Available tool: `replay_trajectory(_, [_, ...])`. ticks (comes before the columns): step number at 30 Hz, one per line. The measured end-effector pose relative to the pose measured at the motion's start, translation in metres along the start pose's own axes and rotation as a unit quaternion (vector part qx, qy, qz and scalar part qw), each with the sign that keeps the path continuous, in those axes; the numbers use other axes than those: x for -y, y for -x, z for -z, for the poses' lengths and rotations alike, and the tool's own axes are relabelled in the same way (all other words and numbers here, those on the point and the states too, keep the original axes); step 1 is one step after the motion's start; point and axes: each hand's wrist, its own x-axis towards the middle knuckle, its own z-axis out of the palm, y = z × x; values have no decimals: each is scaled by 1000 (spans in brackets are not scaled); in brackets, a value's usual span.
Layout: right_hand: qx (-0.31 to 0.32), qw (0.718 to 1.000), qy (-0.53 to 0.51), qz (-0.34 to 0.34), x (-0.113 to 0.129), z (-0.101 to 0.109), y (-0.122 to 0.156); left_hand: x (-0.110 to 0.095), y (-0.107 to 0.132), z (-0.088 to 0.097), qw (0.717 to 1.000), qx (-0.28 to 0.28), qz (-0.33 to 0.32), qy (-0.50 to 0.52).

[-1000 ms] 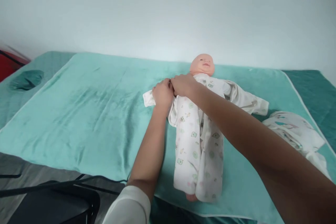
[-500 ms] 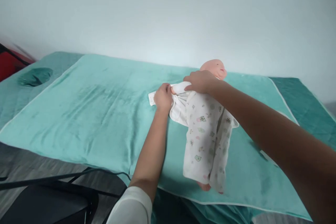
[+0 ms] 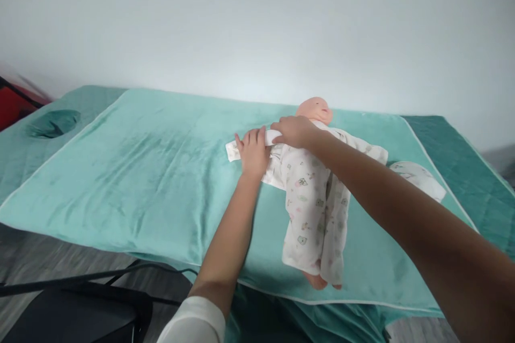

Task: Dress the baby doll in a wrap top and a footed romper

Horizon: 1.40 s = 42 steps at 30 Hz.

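Your two hands are both at the doll's arm side, near one another but not touching. Your left hand (image 3: 254, 150) is laid over the sleeve with its fingers stretched out and the thumb apart; whether something is pressed under the palm, I cannot tell. Your right hand (image 3: 296, 131) is beside the shoulder, with finger and thumb closed on a smooth white piece (image 3: 273, 137).

The largest thing before you is the bed (image 3: 436, 139), and over it the pale green sheet (image 3: 161, 171). On this sheet, right of the middle, lies the doll (image 3: 316, 110) on its back, its head toward the wall (image 3: 257, 37). The printed garment (image 3: 303, 214) covers its body, and the feet (image 3: 316, 280) come out below. The far sleeve (image 3: 372, 151) is spread outward, and near it rests a cloth bundle (image 3: 416, 178). Smallest is the cuff (image 3: 232, 151), showing just past your left hand.

In my judgement, the step in hand is arranging the arm and the sleeve on this side. The next move calls for holding the sleeve steady with your left hand, while your right hand guides the white piece gently, without twisting the cloth.
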Motion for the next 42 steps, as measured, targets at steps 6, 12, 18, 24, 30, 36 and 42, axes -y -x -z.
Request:
replay_trajectory(6, [-32,998,-50,34,8,-5,4,-3,-2,-7,999,34,4,-39])
replay_trajectory(12, [-268,936,-223,-43,-20,-34,62,1,1,0,995,11,79,-54])
replay_trajectory(18, [-355,867,-270,-220,-62,-112,115,3,3,-2,992,-2,113,-55])
replay_trajectory(24, [-372,879,-186,-233,-66,-144,122,-5,10,3,996,-16,84,-14])
replay_trajectory(30, [-419,836,-209,-286,-79,-146,120,-47,5,29,985,35,-91,144])
replay_trajectory(36, [-390,831,-215,-334,-87,-151,117,-101,-29,38,968,95,-170,160])
replay_trajectory(42, [-365,831,-218,-359,-88,-150,117,-173,-61,17,912,295,-274,-73])
